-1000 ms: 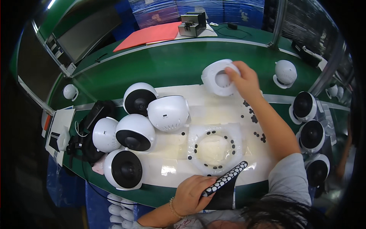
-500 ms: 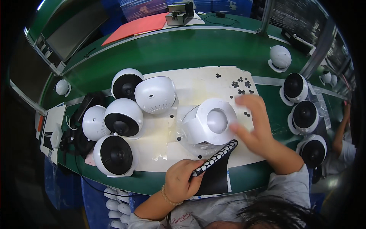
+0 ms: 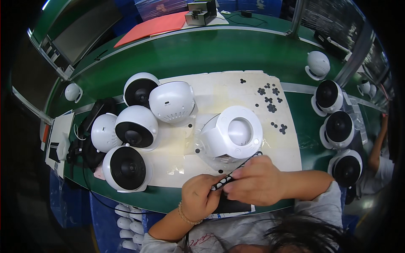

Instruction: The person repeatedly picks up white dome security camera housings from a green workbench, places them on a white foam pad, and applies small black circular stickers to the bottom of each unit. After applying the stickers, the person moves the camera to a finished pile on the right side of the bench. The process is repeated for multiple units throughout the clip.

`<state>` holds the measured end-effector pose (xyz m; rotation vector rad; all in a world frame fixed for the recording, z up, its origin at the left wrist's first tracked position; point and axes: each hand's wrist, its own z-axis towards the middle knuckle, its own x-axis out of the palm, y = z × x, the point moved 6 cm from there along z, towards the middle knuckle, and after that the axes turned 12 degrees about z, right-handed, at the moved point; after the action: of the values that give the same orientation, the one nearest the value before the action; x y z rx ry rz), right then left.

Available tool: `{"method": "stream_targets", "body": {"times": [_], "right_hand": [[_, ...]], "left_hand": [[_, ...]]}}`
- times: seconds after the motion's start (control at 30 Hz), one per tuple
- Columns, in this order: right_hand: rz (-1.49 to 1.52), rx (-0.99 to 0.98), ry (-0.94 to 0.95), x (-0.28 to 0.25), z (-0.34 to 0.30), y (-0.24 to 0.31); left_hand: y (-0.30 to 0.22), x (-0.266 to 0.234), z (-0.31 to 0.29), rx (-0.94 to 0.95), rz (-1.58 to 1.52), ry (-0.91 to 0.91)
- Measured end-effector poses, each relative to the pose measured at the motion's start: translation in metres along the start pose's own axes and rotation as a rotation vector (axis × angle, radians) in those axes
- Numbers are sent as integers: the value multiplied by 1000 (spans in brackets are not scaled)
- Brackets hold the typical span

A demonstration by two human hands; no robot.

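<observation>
My left hand (image 3: 201, 195) pinches the near end of a folded black sticker sheet (image 3: 222, 182) with white round spots along its edge. Over the same sheet, my right hand (image 3: 257, 181) is closed, its fingertips against the spotted edge; whatever they pinch is too small or hidden to make out. Just beyond both hands, a white dome camera (image 3: 216, 137) lies with its ring-shaped base (image 3: 252, 126) turned up, on clear plastic wrap. Small round black pads (image 3: 272, 108) lie singly and in clusters on the pale mat (image 3: 168, 179).
Several white cameras with black faces (image 3: 126, 168) stand close together at the left. More cameras (image 3: 338, 128) line the right side, with another (image 3: 317, 64) farther back. A black cable (image 3: 87, 181) hangs over the left front edge. A metal box (image 3: 198, 14) and red sheet (image 3: 154, 28) lie behind.
My right hand has come down and left from beside the upturned base to the spotted sheet, its spread fingers closing. My left hand keeps its hold. The view has shifted slightly.
</observation>
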<state>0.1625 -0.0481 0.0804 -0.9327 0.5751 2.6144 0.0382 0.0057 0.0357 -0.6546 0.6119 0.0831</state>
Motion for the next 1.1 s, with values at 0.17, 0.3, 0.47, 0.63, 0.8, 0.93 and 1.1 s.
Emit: {"method": "stream_targets", "body": {"times": [0.17, 0.3, 0.47, 0.63, 0.8, 0.93, 1.1], "right_hand": [[213, 182, -145, -13, 10, -14], [190, 186, -110, -5, 10, -14], [133, 131, -29, 0, 10, -12], [172, -104, 50, 1, 3, -2], [330, 85, -105, -8, 2, -17], [260, 171, -125, -9, 5, -19], [228, 52, 22, -4, 5, -12]], "left_hand": [[-2, -4, 3, -23, 16, -29], [-2, -3, 0, 39, 20, -41], [-3, -3, 1, 65, 56, -34], [-1, -2, 3, 36, 23, -3], [4, -3, -3, 0, 40, -47], [0, -3, -2, 48, 56, -42], [-1, -2, 0, 27, 70, -28]]}}
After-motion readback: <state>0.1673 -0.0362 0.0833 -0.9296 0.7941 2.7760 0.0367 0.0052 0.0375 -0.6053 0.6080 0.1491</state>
